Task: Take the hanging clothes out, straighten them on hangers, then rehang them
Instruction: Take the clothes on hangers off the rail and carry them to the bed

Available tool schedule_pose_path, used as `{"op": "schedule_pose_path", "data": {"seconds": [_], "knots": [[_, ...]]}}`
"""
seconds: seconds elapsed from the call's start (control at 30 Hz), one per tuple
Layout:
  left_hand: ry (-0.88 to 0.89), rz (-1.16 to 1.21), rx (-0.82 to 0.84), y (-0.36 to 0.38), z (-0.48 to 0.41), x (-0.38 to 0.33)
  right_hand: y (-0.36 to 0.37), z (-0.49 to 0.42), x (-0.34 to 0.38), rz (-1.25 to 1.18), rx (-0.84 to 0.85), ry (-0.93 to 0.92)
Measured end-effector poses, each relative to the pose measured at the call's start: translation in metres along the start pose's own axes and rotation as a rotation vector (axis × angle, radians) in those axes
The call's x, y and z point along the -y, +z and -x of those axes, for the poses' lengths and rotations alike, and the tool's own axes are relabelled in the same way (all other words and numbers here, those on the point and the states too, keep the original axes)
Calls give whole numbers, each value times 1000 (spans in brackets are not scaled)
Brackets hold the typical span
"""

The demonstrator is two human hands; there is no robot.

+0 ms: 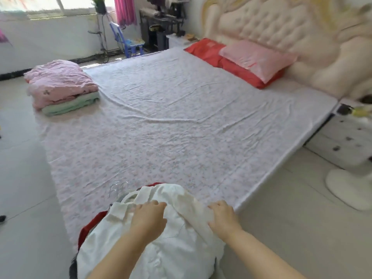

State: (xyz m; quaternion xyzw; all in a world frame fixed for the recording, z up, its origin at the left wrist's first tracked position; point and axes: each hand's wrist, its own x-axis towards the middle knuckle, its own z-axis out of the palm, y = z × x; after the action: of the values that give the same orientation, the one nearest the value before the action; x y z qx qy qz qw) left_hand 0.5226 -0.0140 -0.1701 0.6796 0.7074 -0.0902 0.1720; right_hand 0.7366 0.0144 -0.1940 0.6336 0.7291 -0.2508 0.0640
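Note:
A white shirt [161,244] lies on top of a pile of clothes at the near corner of the bed [171,117]. A red garment [88,228] shows under its left side. Metal hanger hooks [117,188] stick out at the far end of the pile. My left hand [150,216] rests palm down near the shirt's collar. My right hand [223,216] pinches the shirt's sleeve [191,204] at the right edge of the pile.
Folded pink and green quilts [60,87] sit on the bed's far left corner. A pink pillow [257,58] on a red one lies by the tufted headboard [281,27]. A white nightstand [346,137] and a white fan base [348,186] stand on the right.

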Motion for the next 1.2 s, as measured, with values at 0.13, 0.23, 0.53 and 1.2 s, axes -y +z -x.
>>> {"op": "schedule_pose_path", "data": {"seconds": [0.13,0.23,0.53,1.2], "knots": [[253,-72,-16,-5,24,-50,1,92,-43,-145,-130,223],[428,-135,-3,-4,48,-106,7,169,-78,-183,-241,386],[1029,-341,12,39,190,-322,65,428,-170,-379,-480,935],[2142,-528,128,278,774,-606,289,1002,-215,-668,-799,1957]]}}
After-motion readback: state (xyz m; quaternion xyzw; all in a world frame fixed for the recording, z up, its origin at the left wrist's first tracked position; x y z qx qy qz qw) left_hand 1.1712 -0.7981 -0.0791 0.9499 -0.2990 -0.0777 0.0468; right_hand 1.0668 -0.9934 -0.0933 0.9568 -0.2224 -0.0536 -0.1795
